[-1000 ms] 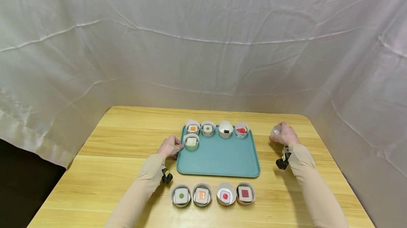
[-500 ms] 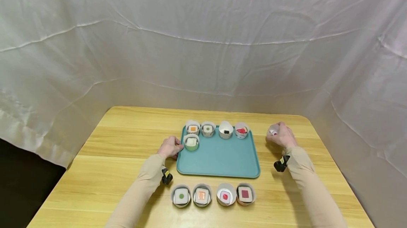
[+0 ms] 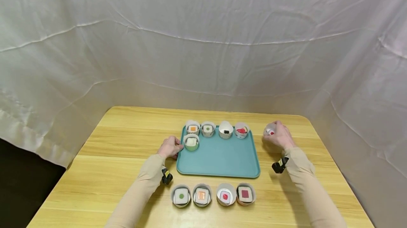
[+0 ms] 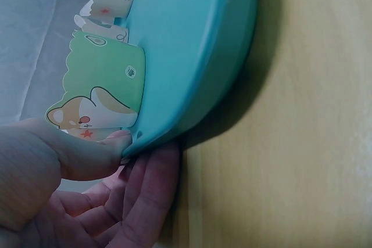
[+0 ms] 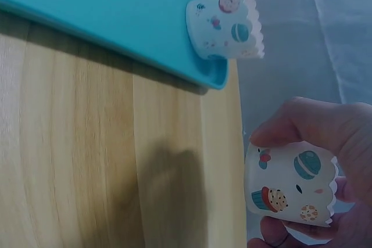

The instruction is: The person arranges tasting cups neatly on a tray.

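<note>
My left hand [image 3: 170,147] pinches the left rim of the teal tray [image 3: 222,161]; in the left wrist view the thumb lies on the rim and the fingers are under it. Beside that thumb stands a green paper baking cup [image 4: 104,79] with a cartoon dog on it. To the right of the tray, my right hand [image 3: 282,136] grips a white paper baking cup [image 5: 290,184] printed with cupcakes. A white piece with a red spot [image 3: 270,132] shows inside it. The cup is off the table, and its shadow falls on the wood in the right wrist view.
Several filled baking cups line the tray's back edge, among them one with red pieces [image 3: 241,130] at the right corner. In front of the tray, several more cups, such as one with a dark red square [image 3: 245,194], stand on the wooden table [image 3: 127,136]. Pale curtains [image 3: 203,62] surround it.
My right hand has moved a little left toward the tray with the white baking cup, and the cup's contents have come into view. The left hand, tray and other cups have stayed put.
</note>
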A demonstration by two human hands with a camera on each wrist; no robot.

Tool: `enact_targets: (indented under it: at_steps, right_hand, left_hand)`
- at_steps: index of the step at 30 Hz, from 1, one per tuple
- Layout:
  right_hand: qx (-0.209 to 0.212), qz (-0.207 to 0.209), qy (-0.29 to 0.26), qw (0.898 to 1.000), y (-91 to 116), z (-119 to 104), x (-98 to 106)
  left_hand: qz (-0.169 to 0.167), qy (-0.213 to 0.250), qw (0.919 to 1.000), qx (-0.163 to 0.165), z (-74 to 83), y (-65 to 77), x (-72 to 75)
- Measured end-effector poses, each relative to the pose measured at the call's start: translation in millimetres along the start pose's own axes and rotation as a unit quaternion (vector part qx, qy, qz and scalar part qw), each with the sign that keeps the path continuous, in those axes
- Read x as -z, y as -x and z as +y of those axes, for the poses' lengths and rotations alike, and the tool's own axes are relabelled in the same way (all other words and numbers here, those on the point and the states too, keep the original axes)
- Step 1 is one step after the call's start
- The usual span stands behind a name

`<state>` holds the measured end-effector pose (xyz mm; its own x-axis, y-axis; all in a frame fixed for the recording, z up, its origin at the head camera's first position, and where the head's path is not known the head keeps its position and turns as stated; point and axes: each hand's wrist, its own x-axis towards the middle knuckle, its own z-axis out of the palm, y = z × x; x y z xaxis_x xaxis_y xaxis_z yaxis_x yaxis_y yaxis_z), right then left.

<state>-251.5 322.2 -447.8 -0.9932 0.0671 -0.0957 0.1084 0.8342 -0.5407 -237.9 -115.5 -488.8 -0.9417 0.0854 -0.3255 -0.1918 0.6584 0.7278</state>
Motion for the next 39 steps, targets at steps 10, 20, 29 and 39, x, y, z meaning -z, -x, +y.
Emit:
enact_targets:
  at_steps: [10,20,29,39]
  right_hand:
    - [0.022,-0.008,0.007,1.0,2,-16,-3]
    - [0.051,-0.02,0.006,0.998,10,-40,-8]
    - [0.082,-0.023,0.013,0.996,14,-57,-17]
    - [0.103,-0.019,0.025,0.994,18,-75,-26]
  left_hand:
    - [-0.001,0.004,1.0,0.002,-0.3,-0.8,-0.6]
    - [0.002,0.007,1.0,0.002,-0.5,-0.7,-1.0]
    - [0.0,0.006,1.0,0.007,1.4,-0.5,-1.4]
    - [0.002,-0.002,1.0,-0.004,1.2,-0.3,-0.9]
